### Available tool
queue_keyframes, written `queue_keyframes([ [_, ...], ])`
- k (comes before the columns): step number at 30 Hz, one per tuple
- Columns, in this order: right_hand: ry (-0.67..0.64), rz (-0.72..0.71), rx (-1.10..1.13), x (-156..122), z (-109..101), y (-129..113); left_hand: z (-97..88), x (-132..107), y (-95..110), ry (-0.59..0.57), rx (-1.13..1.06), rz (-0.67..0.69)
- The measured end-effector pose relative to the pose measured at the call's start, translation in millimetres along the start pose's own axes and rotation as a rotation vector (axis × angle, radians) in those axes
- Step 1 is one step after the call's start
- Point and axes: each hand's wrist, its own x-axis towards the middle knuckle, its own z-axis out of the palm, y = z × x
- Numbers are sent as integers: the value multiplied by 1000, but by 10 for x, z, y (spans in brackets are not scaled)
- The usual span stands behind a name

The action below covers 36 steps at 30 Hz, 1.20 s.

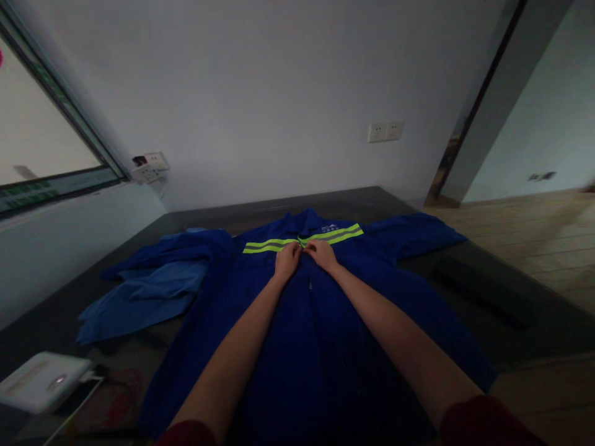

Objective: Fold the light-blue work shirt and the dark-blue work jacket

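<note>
A dark blue work jacket (260, 310) with a yellow-green and grey reflective stripe across the chest lies spread, front up, on a dark table. My left hand (287, 259) pinches the left edge of its front opening, just under the stripe. Close beside it, my right hand (321, 254) has thumb and fingertips closed on the other edge. Between the fingertips, the fastening is too small and dim to make out. The collar lies beyond my hands, and one sleeve stretches out to the right.
A lighter blue garment (153, 291) lies crumpled at the left. On the near left stands a white device (44, 379) with a cable plugged in. A long black object (483, 290) rests at the right of the table (204, 214). Behind is a wall with sockets (385, 131).
</note>
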Motion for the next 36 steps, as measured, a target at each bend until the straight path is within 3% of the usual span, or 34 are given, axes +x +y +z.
queue_keyframes([
  [9,69,55,287,71,105,146,-4,-15,14,21,4,-25],
  [16,58,117,434,83,136,221,38,17,-42,-27,-39,16],
  [24,63,114,482,88,149,235,62,25,-63,-77,-30,-8],
  [36,58,67,482,68,151,211,51,22,-64,-41,-95,-79],
])
